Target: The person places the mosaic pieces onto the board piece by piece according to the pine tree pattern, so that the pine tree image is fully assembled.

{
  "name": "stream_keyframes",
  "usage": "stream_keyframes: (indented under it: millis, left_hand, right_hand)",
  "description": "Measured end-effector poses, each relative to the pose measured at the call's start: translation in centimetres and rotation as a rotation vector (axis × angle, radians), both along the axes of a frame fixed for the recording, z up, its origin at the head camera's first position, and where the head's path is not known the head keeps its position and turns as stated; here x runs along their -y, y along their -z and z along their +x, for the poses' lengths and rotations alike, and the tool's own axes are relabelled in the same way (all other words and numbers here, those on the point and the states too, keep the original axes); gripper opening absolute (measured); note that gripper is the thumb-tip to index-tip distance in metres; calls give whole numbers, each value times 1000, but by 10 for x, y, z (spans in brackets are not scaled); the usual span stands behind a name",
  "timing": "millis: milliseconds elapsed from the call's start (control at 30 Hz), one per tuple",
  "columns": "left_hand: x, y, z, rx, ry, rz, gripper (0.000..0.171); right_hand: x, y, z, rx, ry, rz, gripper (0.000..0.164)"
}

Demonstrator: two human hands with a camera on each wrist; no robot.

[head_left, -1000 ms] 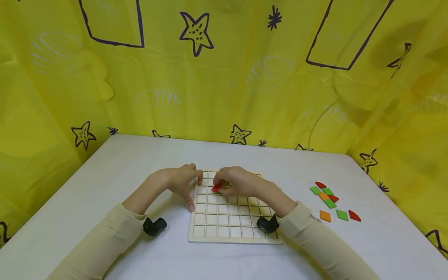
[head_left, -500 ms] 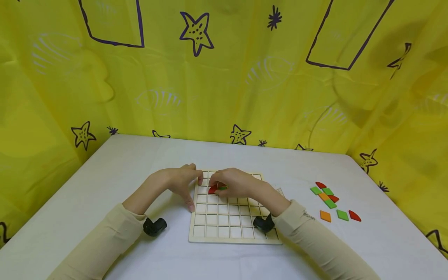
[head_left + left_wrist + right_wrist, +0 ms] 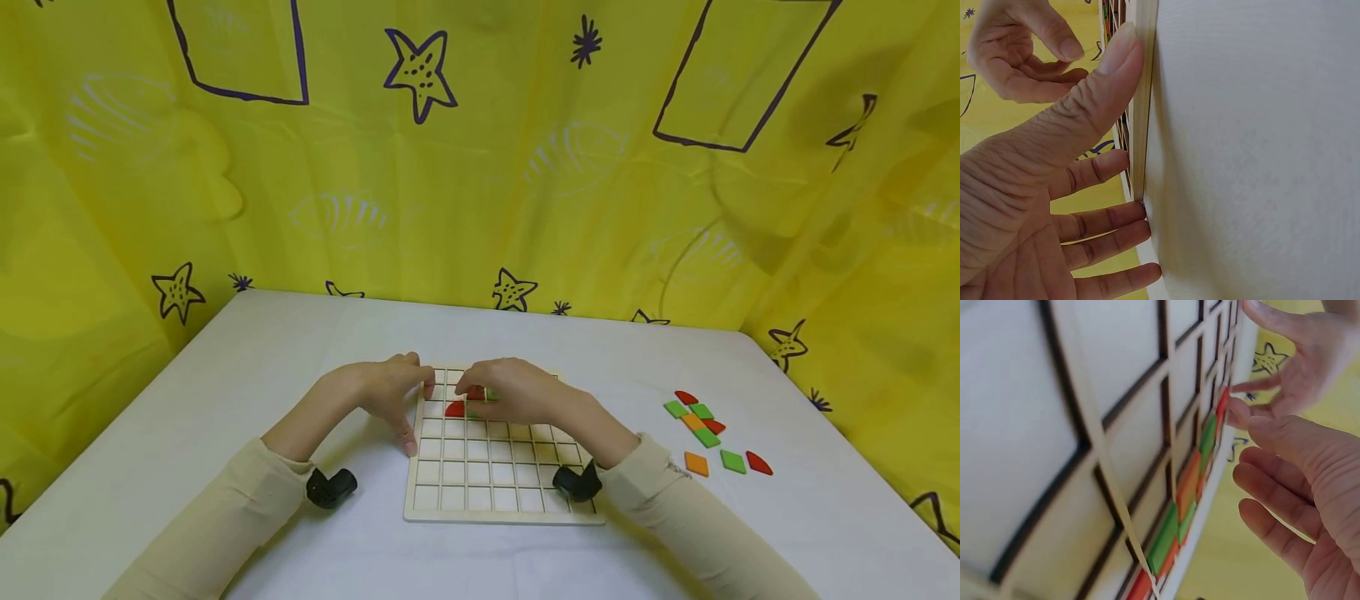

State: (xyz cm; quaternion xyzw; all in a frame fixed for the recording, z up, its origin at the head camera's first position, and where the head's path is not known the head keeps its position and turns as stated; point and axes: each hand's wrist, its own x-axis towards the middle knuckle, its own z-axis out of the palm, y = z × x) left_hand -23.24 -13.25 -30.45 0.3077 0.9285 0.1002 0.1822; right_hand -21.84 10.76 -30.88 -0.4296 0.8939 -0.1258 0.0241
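A pale wooden grid board lies on the white table. My left hand is at its left edge; the thumb and extended fingertips touch the board's side in the left wrist view. My right hand hovers over the far rows, fingers loosely bent and nothing between them in the right wrist view. Just left of its fingertips, a red quarter-round tile sits in a cell. A row of tiles including a green one and an orange one fills cells beneath; in the head view the right hand hides most of them.
Right of the board lie loose tiles: an orange tile, a green tile, a red quarter-round and a small cluster behind them. A black wrist camera sits at the left wrist, another at the right. A yellow curtain surrounds the table.
The right hand carried the red quarter-round tile slightly left, let it go in a cell, then drew back a little to the right. The left hand has stayed put.
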Motion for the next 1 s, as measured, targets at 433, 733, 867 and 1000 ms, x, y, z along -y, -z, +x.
stream_keyframes:
  millis: [433,733,867,1000]
  left_hand:
    - [0,1,-1,-9,-4,7,67]
    - [0,1,1,2,-18,9,66]
    - [0,1,0,1,-17,11,66]
    - [0,2,0,4,-16,15,67]
  right_hand:
    - [-53,-13,20,-35,61,-80,24]
    - [-78,-14,29,-69,89,-143,26]
    - [-90,-13,32,-85,98,-205,24]
    - [-104,-11,36,-94,106,-260,25]
